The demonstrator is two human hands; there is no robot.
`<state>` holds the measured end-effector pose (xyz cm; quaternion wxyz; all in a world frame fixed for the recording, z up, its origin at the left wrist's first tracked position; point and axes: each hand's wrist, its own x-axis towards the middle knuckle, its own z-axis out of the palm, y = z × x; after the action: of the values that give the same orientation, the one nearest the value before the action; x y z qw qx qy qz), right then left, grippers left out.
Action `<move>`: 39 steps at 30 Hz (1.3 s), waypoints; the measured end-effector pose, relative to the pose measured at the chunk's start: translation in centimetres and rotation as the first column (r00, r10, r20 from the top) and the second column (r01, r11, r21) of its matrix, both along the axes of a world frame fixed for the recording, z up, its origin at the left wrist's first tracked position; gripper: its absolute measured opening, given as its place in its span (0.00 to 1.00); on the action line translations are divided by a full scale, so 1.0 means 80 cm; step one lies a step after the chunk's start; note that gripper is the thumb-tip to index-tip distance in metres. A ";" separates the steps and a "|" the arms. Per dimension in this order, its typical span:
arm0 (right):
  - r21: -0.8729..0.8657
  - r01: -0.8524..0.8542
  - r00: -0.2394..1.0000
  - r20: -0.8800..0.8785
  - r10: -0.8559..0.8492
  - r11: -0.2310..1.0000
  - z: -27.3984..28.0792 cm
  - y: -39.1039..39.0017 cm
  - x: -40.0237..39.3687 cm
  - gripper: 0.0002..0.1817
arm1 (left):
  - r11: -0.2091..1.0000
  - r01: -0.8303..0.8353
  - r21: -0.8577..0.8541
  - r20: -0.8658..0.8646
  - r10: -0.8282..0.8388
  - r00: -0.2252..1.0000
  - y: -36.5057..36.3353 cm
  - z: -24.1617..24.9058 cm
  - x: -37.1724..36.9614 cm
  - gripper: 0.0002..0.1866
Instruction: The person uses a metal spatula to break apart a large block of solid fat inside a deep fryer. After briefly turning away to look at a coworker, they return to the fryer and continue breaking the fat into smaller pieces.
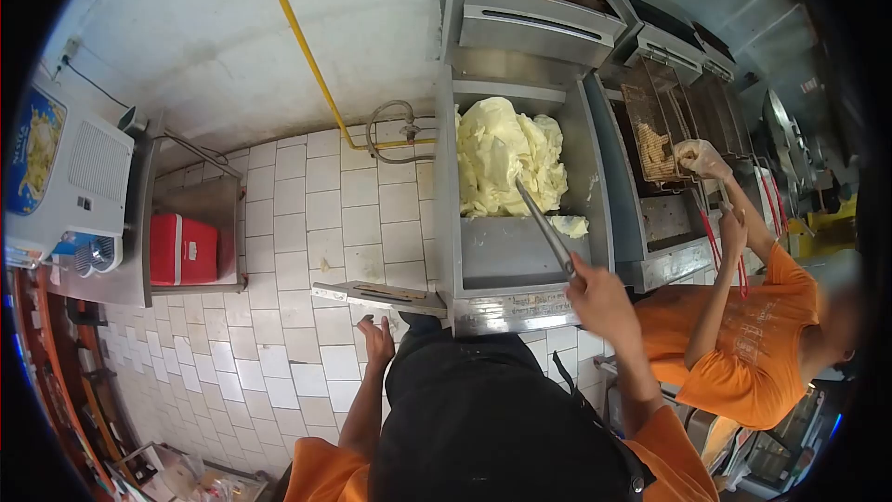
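Observation:
My right hand [602, 305] is closed around the handle of a long metal utensil [546, 225]. The far end of that utensil is sunk in a large mound of pale yellow solid fat [497, 153], so the shape of its head is hidden. The mound fills the back of a steel fryer vat [506, 256], and a smaller lump [570, 226] lies apart at its front right. Low on the left, my left hand [376, 339] hangs with its fingers loosely apart, holding nothing. It is just below the fryer's swung-open metal door [376, 295].
At right, a co-worker in an orange shirt [743, 335] handles a wire fry basket [658, 135] over a neighbouring fryer. A yellow gas pipe [307, 46] runs down the wall. A red cooler [184, 249] stands on a shelf at left, below a white machine [79, 163].

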<state>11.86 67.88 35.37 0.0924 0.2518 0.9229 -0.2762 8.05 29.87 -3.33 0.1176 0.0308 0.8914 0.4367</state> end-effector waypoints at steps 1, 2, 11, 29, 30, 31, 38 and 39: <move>-0.021 -0.008 0.999 0.054 0.009 1.000 -0.002 0.013 -0.015 0.27 | 0.999 0.039 -0.019 0.045 -0.038 0.998 -0.012 -0.011 0.005 0.28; -0.042 -0.016 0.994 0.109 0.020 0.999 -0.001 0.025 -0.035 0.25 | 0.983 0.176 -0.057 -0.022 -0.177 0.984 -0.024 -0.006 0.010 0.29; -0.204 0.095 0.966 0.254 -0.041 0.974 -0.089 0.023 -0.193 0.08 | 0.937 -0.350 0.013 0.288 0.331 0.898 -0.089 -0.048 0.036 0.33; -0.008 -0.004 0.999 -0.039 0.004 1.000 -0.098 -0.009 -0.069 0.23 | 0.995 -0.085 -0.044 0.541 0.095 0.836 -0.091 -0.023 0.012 0.37; -0.012 -0.003 0.999 -0.039 0.003 1.000 -0.097 0.007 -0.080 0.23 | 0.990 -0.142 0.016 0.548 0.110 0.829 -0.086 -0.019 0.004 0.37; -0.075 -0.040 0.999 -0.005 0.040 0.996 -0.095 0.028 -0.092 0.19 | 0.977 -0.199 0.074 0.557 0.125 0.821 -0.082 -0.017 -0.001 0.38; -0.307 0.102 0.978 0.206 -0.038 0.946 -0.120 0.051 -0.230 0.08 | 0.992 -0.127 0.022 0.637 0.084 0.766 -0.051 -0.006 -0.004 0.41; -0.274 0.027 0.984 0.176 0.022 0.961 -0.148 0.040 -0.245 0.08 | 0.990 -0.141 0.014 0.654 0.098 0.750 -0.049 -0.009 0.001 0.41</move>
<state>-7.74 71.12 23.55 0.2080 0.2611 0.8634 -0.3783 8.14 25.98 -4.05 0.3907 -0.1761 0.7809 0.4545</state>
